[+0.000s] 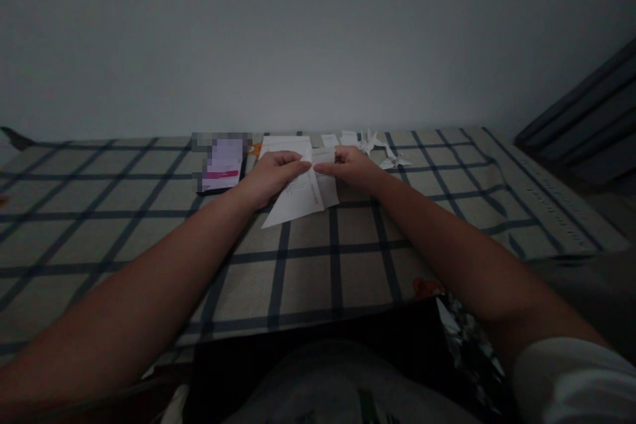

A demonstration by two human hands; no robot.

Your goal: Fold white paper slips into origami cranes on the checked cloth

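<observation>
A white sheet of paper (299,203) with printed text is held between my two hands above the checked cloth. My left hand (275,175) pinches it near the middle, thumb on top. Close beside it, my right hand (352,169) grips the right-hand part, its thumb almost meeting the left thumb. A gap or slit runs between the two lower parts of the paper; whether it is torn or folded there I cannot tell. Just behind my left hand lies more white paper (285,143).
A phone or tablet (223,162) with a lit screen is to the left, partly pixelated. Folded white paper shapes (372,142) and small paper pieces (329,140) lie at the back right. The checked tablecloth (308,278) reaches the grey wall (318,40). A dark curtain (591,112) hangs at right.
</observation>
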